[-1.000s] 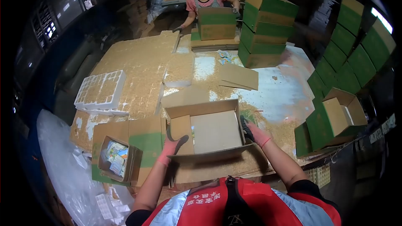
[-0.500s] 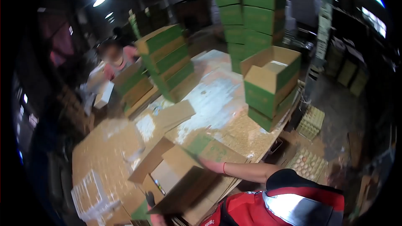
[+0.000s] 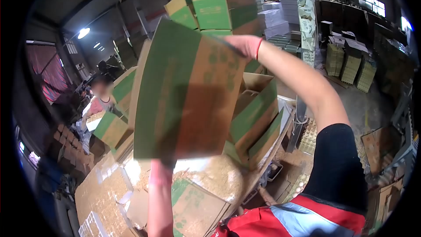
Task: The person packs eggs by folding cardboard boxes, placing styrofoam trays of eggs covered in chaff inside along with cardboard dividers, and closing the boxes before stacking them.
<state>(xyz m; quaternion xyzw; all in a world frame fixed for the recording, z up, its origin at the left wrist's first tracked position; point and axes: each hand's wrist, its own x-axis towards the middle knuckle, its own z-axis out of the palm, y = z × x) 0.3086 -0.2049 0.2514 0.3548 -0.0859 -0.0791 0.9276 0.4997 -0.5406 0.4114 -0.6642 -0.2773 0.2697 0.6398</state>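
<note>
A green and brown cardboard box (image 3: 188, 96) is held up in front of me, tilted and raised above the table. My right hand (image 3: 244, 45) grips its upper right edge, with a red band around the wrist. Under the bottom edge, my left hand (image 3: 162, 169) supports the box; its fingers are mostly hidden. Just behind and to the right, another open cardboard box (image 3: 258, 114) stands on the table, partly covered by the raised one. A flat cardboard piece (image 3: 199, 206) with green print lies on the table below.
Tall stacked boxes (image 3: 210, 6) rise behind the raised box. A person (image 3: 98, 98) works at the far left beside more boxes. A post (image 3: 307, 22) stands at the right. Egg trays (image 3: 308, 137) sit low beside the table (image 3: 98, 188). A white plastic frame (image 3: 92, 226) lies front left.
The box has gone from the table up to head height, with both hands on it. My right arm has risen, and the view has tilted upward.
</note>
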